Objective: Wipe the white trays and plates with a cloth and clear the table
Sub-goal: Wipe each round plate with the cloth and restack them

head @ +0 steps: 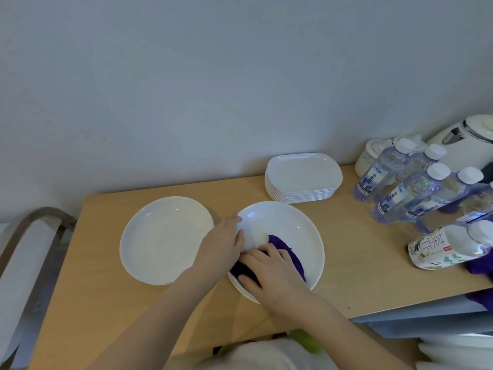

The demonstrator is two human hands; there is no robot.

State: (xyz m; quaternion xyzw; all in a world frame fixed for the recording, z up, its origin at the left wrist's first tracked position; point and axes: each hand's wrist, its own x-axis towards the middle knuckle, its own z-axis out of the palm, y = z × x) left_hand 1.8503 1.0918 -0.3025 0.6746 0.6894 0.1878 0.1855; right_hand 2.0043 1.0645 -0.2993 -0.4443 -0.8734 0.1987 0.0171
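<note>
here a white plate (pixel 290 231) is being wiped on the tabletop (pixel 360 263). the purple cloth (pixel 289 253) is pressed into the plate's bowl under the right hand (pixel 269 271), whose fingers are laid over it, lightly curled and bearing down; whether the cloth is actually gripped cannot be told for certain. the left hand (pixel 225 244) is set just beside the right, its fingers resting fairly straight on the plate's rim, so the plate appears to be steadied rather than grasped. a second plate seems to lie beneath the one being wiped.

to the left of the left hand a further plate (pixel 165 240) is seen, lying apart from the first. beyond both hands, near the wall, a stack of trays (pixel 302 177) is waiting. well to the right of the right hand water bottles (pixel 405 193) and a tea bottle (pixel 450 249) are gathered.

the step would be done well if the cloth were kept flat and swept round the whole bowl and out to the rim, with the rim held down firmly so that the plate is not spun or slid. pressure is best kept even, since a plate on a stack may rock.
</note>
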